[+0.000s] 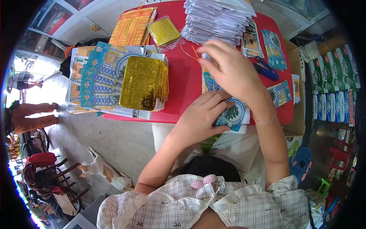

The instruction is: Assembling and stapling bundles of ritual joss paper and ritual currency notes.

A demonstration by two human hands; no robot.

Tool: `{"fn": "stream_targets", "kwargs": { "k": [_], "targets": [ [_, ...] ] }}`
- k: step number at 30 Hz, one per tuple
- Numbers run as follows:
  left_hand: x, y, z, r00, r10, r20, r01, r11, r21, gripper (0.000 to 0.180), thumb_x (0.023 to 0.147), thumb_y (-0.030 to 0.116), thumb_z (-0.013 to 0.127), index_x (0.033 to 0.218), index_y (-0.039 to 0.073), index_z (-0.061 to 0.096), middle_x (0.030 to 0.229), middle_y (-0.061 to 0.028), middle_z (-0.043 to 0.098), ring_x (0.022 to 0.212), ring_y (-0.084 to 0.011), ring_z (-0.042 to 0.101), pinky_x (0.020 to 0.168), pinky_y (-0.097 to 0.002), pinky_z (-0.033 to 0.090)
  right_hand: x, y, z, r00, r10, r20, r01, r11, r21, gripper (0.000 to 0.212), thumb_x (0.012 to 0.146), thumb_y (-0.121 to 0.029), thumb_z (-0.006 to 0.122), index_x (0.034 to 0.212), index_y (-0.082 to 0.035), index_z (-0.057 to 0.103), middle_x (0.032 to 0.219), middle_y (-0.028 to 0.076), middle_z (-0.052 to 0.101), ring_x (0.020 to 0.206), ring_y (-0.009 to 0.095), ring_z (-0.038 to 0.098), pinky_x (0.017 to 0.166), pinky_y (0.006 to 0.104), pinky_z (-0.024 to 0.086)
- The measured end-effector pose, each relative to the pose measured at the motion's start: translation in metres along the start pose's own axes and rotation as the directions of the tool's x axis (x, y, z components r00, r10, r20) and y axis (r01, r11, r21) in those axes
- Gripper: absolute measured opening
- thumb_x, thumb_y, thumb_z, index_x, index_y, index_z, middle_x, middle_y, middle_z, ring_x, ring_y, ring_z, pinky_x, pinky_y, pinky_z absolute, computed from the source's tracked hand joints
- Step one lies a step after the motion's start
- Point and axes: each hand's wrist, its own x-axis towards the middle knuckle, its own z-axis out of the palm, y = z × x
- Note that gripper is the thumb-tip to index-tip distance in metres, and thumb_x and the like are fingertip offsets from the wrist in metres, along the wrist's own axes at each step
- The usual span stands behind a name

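A stack of blue paper notes [233, 115] with white paper under it lies at the near edge of the red table. My left hand [202, 116] presses on this stack, its fingers bent over the top and its thumb along the near edge. Above the far end of the same stack is my right hand [228, 66], fingers curled toward the thumb. A thin orange band [189, 54] trails from those fingertips to the left; the exact grip on it is partly hidden. The palm of my right hand covers part of the notes.
Left on the red table [184, 82] are fanned blue notes [100, 82] and a gold embossed packet [140, 83]. Orange paper bundles [131, 28], a wrapped gold packet [164, 30] and a tall white paper stack [215, 23] stand farther back. Blue-handled scissors [267, 70] lie right.
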Motion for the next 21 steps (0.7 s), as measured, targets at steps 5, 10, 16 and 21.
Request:
{"fn": "stream_targets", "kwargs": {
  "k": [5, 10, 16, 21],
  "targets": [
    [-0.001, -0.003, 0.002, 0.999, 0.033, -0.033, -0.032, 0.999, 0.026, 0.064, 0.070, 0.026, 0.085, 0.125, 0.005, 0.059, 0.133, -0.0129, 0.055, 0.129, -0.0348, 0.050, 0.111, -0.0448, 0.042, 0.061, 0.003, 0.064, 0.982, -0.167, 0.091, 0.186, 0.944, -0.272, 0.029, 0.090, -0.008, 0.063, 0.119, -0.004, 0.061, 0.118, 0.015, 0.066, 0.089, 0.037, 0.070, 0.074, 0.0456, 0.058],
    [-0.002, -0.005, 0.004, 0.997, 0.051, -0.062, -0.051, 0.999, 0.000, 0.064, 0.070, 0.025, 0.084, 0.124, 0.004, 0.059, 0.132, -0.0137, 0.054, 0.128, -0.0349, 0.050, 0.110, -0.0445, 0.042, 0.084, 0.010, 0.084, 0.978, -0.196, 0.068, 0.207, 0.917, -0.341, 0.013, 0.087, -0.004, 0.060, 0.099, -0.002, 0.062, 0.096, 0.015, 0.067, 0.078, 0.035, 0.072, 0.065, 0.0436, 0.059],
    [-0.001, -0.007, 0.005, 0.996, 0.061, -0.066, -0.063, 0.998, -0.025, 0.063, 0.070, 0.025, 0.084, 0.123, 0.004, 0.059, 0.131, -0.0139, 0.054, 0.128, -0.0347, 0.050, 0.110, -0.0443, 0.042, 0.078, 0.024, 0.079, 0.957, -0.288, -0.036, 0.264, 0.917, -0.301, 0.011, 0.086, -0.005, 0.061, 0.097, -0.003, 0.062, 0.093, 0.013, 0.068, 0.078, 0.032, 0.072, 0.064, 0.0411, 0.059],
    [-0.001, -0.005, 0.004, 0.998, 0.040, -0.050, -0.041, 0.999, -0.012, 0.062, 0.070, 0.026, 0.084, 0.122, 0.004, 0.059, 0.131, -0.0131, 0.054, 0.128, -0.0348, 0.050, 0.109, -0.0445, 0.042, 0.077, 0.025, 0.088, 0.961, -0.273, 0.031, 0.263, 0.878, -0.400, 0.011, 0.091, -0.011, 0.064, 0.100, -0.006, 0.062, 0.090, 0.009, 0.068, 0.074, 0.030, 0.071, 0.063, 0.0408, 0.058]
  ]
}}
